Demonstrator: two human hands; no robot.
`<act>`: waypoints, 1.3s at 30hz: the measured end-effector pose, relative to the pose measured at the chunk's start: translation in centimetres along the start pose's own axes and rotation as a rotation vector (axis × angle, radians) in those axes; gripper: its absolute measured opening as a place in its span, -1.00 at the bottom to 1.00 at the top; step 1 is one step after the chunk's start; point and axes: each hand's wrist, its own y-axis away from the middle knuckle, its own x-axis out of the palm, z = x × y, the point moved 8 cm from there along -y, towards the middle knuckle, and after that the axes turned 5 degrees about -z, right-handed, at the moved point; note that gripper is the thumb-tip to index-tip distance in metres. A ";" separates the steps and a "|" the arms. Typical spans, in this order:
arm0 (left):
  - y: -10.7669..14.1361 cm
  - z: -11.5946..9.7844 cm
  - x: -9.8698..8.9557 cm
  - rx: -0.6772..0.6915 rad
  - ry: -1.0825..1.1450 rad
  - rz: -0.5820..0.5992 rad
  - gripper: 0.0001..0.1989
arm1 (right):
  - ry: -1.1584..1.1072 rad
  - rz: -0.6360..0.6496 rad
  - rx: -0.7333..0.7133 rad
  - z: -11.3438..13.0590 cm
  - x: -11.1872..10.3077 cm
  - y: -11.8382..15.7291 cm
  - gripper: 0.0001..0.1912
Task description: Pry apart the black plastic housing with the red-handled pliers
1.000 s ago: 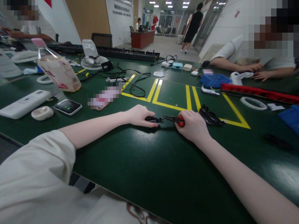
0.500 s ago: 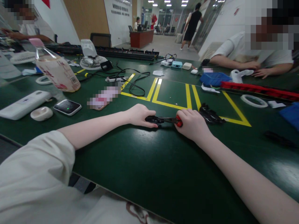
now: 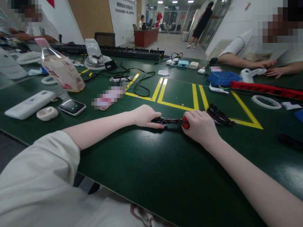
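My left hand (image 3: 148,116) is closed on a small black part (image 3: 158,120), thumb above and fingers below, just over the green table (image 3: 132,164). Red-handled pliers (image 3: 176,121) are in my right hand (image 3: 200,126), which wraps round their handles. The plier jaws point left and meet the black part; my fingers hide most of the handles. What exactly the black part is, I cannot make out. Beyond my right hand lies a bunch of shiny black pieces (image 3: 219,116).
Yellow tape lines (image 3: 177,106) mark the table. At the left are a bottle (image 3: 62,71), a white power bank (image 3: 30,105), a small square device (image 3: 72,107) and a phone (image 3: 110,97). A blue tray (image 3: 220,78) and tape roll (image 3: 266,102) lie right. Co-workers sit across.
The whole view has shifted slightly, so things appear a little further right. Both hands keep their grips on the black part and the pliers. A person in the background has walked on.
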 end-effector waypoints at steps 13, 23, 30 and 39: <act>0.2 0.3 0.1 -0.003 0.076 -0.017 -0.40 | 0.006 -0.016 0.017 -0.5 0.4 0.0 -0.82; 0.2 0.4 0.2 -0.034 0.084 -0.015 -0.40 | -0.079 0.018 -0.006 -0.5 0.9 0.0 -0.85; 0.2 -0.4 -0.3 0.003 0.037 -0.081 -0.44 | -0.093 0.035 -0.022 -0.2 0.7 -0.1 -0.88; 0.3 -0.5 -0.5 0.030 0.100 -0.113 -0.52 | -0.095 0.003 0.010 -0.5 0.7 0.0 -0.89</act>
